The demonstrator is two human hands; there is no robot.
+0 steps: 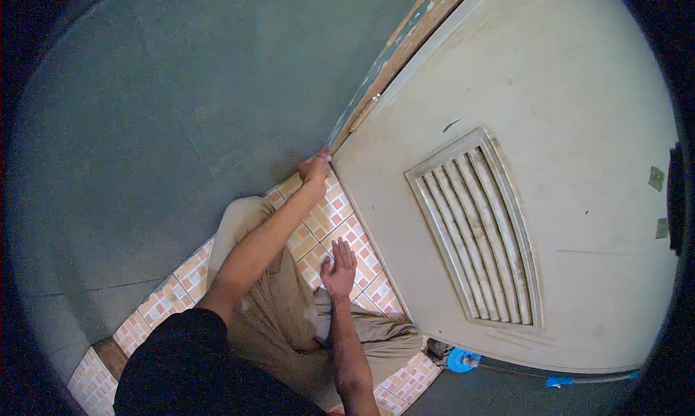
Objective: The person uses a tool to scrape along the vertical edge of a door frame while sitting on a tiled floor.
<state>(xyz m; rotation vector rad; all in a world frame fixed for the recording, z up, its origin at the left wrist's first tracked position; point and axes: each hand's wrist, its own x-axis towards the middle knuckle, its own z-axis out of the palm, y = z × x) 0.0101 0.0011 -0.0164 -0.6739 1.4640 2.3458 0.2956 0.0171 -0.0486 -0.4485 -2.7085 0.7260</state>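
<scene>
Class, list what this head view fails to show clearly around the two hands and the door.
- Left hand: fingertips hidden at the door edge.
- Right hand: palm faces the tiled floor, underside unseen.
- Blue object: too small to identify.
- Door's right side: lost in the dark fisheye rim.

Vented door (579, 126) right, wall (145, 126) left, tiled floor (340, 220) btwn, roll of tape (460, 359) at door's foot.

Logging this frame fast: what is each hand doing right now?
Left hand: closed, fingers pressed at the door's lower corner; whether it holds anything cannot be told.
Right hand: open, flat on the tiled floor.
</scene>
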